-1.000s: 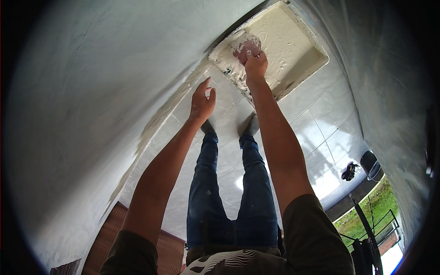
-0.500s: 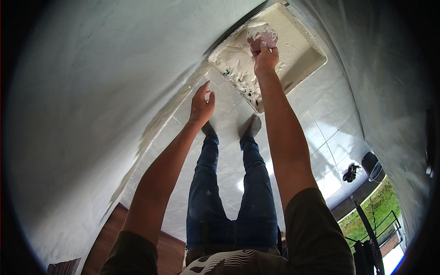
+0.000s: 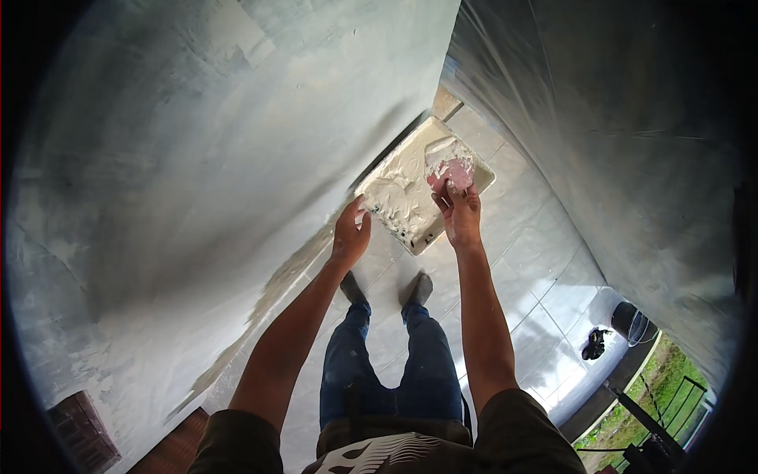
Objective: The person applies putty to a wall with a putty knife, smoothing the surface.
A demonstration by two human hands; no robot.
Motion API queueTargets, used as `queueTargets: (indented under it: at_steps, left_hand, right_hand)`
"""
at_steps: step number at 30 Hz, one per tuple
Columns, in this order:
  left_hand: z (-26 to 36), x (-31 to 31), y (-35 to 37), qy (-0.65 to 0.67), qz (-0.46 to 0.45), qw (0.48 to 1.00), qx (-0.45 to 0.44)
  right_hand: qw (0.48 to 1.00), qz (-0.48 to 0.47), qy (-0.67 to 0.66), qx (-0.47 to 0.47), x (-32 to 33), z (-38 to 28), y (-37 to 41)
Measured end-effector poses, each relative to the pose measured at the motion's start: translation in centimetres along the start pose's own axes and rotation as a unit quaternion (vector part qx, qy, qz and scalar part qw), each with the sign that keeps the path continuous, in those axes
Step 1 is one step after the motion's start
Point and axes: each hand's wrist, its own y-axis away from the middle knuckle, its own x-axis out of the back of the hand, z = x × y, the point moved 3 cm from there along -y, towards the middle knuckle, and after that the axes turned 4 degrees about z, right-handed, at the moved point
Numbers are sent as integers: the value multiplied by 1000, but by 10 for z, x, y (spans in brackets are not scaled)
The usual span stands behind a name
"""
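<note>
My right hand (image 3: 463,215) grips a flat pink scraper (image 3: 455,172), thumb on its face, with creamy white paste heaped along the far edge. The scraper is held up and overlaps the tray in this view. Below it, a shallow rectangular tray (image 3: 483,180) sits on the floor against the left wall. Wet off-white paste (image 3: 399,183) covers much of its bottom, with dark specks at the near end. My left hand (image 3: 352,234) is empty, thumb and fingers apart, beside the tray's left corner and near the wall.
A smooth grey-white wall (image 3: 197,174) rises on the left. Sheeting (image 3: 600,134) hangs along the right. Pale tiles (image 3: 517,245) cover the floor beneath my feet. A dark bucket (image 3: 632,322) and a black bundle (image 3: 595,344) stand at lower right, near a grassy opening.
The view has tilted up, so the tray sits lower and looks smaller. My right hand has lifted the loaded scraper, showing more of its face. My left hand stays empty.
</note>
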Motion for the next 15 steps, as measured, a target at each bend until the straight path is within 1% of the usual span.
queueTargets:
  at_steps: [3, 6, 10, 12, 13, 15]
  left_hand:
    - [50, 12, 10, -4, 20, 999, -47]
    - [95, 22, 15, 19, 35, 996, -75]
    - [158, 44, 17, 54, 62, 991, -108]
    - [185, 59, 19, 60, 81, 988, -117]
    - [198, 68, 20, 61, 96, 983, -141]
    - [221, 86, 26, 73, 113, 978, -162]
  right_hand:
    - [999, -32, 9, 16, -33, -50, 38]
    - [995, -88, 28, 43, -50, -81, 52]
    - [987, -138, 26, 74, -98, -138, 81]
    - [983, -163, 2, 84, -123, -162, 98]
    - [981, -175, -8, 83, -136, -174, 107]
    - [977, -197, -13, 80, -158, -192, 123]
